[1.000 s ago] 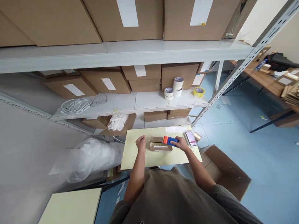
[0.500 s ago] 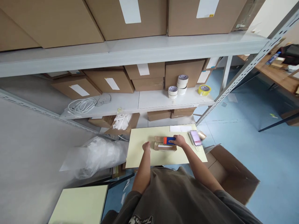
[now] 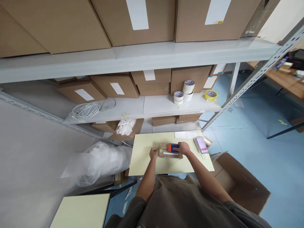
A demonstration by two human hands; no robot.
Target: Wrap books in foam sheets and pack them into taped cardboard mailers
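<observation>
On the pale yellow tabletop (image 3: 142, 166): small cardboard carton (image 3: 166, 151) bearing a white label strip (image 3: 170, 154). Right hand (image 3: 184, 148) grips a blue-and-orange object (image 3: 171, 148) over its far side. Left hand (image 3: 154, 153) curled at carton's left end; cannot tell whether it pinches anything. Phone (image 3: 202, 146) lies to the right.

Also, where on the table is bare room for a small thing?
Bare: the tabletop left of the left hand, and the strip between the small box and near edge. Crowded: around the right hand, phone and paper.
</observation>
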